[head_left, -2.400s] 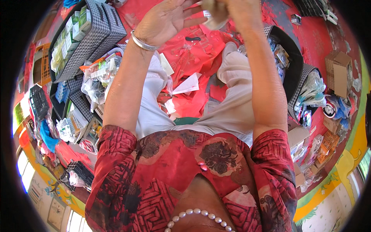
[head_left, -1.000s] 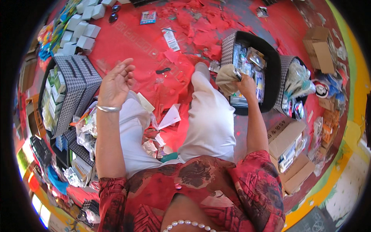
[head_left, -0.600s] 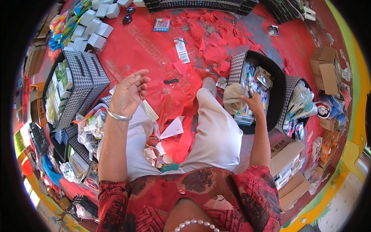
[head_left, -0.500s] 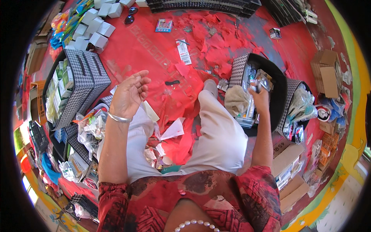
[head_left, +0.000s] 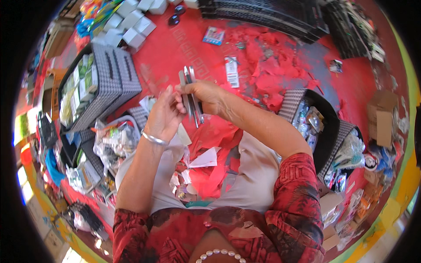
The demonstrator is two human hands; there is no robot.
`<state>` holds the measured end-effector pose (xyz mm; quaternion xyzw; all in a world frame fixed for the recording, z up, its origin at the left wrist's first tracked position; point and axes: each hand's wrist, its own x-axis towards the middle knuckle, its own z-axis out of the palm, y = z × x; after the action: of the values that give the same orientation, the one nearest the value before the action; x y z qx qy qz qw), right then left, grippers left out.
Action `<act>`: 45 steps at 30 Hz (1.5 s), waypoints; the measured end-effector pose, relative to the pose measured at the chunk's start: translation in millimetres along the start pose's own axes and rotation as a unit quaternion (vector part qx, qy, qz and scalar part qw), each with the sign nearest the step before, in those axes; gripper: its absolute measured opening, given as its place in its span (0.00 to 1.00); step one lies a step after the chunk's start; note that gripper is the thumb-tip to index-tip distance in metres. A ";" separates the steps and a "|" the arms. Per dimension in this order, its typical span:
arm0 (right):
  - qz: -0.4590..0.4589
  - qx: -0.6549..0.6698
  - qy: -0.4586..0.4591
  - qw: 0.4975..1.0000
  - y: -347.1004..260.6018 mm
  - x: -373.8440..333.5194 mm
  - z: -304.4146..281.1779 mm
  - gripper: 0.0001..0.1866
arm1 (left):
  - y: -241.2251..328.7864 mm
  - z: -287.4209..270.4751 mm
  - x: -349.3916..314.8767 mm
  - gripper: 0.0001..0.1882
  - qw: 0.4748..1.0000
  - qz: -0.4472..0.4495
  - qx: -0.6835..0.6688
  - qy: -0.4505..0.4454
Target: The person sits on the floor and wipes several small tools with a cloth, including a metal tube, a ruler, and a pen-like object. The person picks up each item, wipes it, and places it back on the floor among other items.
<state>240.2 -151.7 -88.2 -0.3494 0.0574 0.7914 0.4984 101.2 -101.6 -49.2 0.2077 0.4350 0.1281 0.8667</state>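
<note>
In front of my chest, my right hand [head_left: 204, 94] is closed around a bundle of slim pen-like sticks [head_left: 191, 105], dark and silvery, standing roughly upright and blurred; their exact kind cannot be made out. Just beside the bundle is my left hand [head_left: 165, 115], its fingers loosely bent and apart; whether the fingertips touch the sticks is unclear. To the right, an open black-lined houndstooth storage box [head_left: 293, 105] holds packets and small goods, partly hidden behind my right forearm. Torn red and white paper [head_left: 206, 158] lies between my knees.
At the left stands another houndstooth box [head_left: 115, 83] with green-and-white packs, near plastic-bagged goods [head_left: 116, 140]. White boxes [head_left: 133, 33], sunglasses [head_left: 174, 19] and a black crate [head_left: 263, 17] sit farther off. Cardboard boxes [head_left: 382, 118] line the right.
My right hand has come out of the right-hand box and across to my left hand, bringing the slim sticks. The left hand has moved slightly nearer to me. The view has shifted.
</note>
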 end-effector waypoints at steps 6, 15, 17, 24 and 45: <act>-0.010 0.067 -0.105 0.992 10.6 12.1 3.7 0.16 | 1.8 -9.1 9.2 0.13 0.995 0.029 -0.082 -0.051; -0.026 0.104 -0.174 0.979 12.6 4.5 -16.8 0.18 | -3.9 -2.0 11.2 0.15 0.987 0.011 -0.095 -0.126; -0.029 0.096 -0.178 0.979 12.3 2.3 -20.7 0.16 | -6.8 -1.1 11.2 0.15 0.993 0.031 -0.047 -0.102; -0.074 0.040 -0.134 0.987 13.0 -1.5 -25.7 0.14 | -11.0 4.0 8.6 0.18 0.996 0.059 0.037 -0.056; -0.219 -0.107 0.119 0.963 -0.2 -33.5 -25.6 0.13 | -14.3 9.9 -23.0 0.11 0.917 0.105 0.384 -0.026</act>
<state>261.7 -188.0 -86.9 -0.4966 -0.0468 0.6173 0.6084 96.3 -126.0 -34.5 0.5726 0.4036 0.0360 0.7127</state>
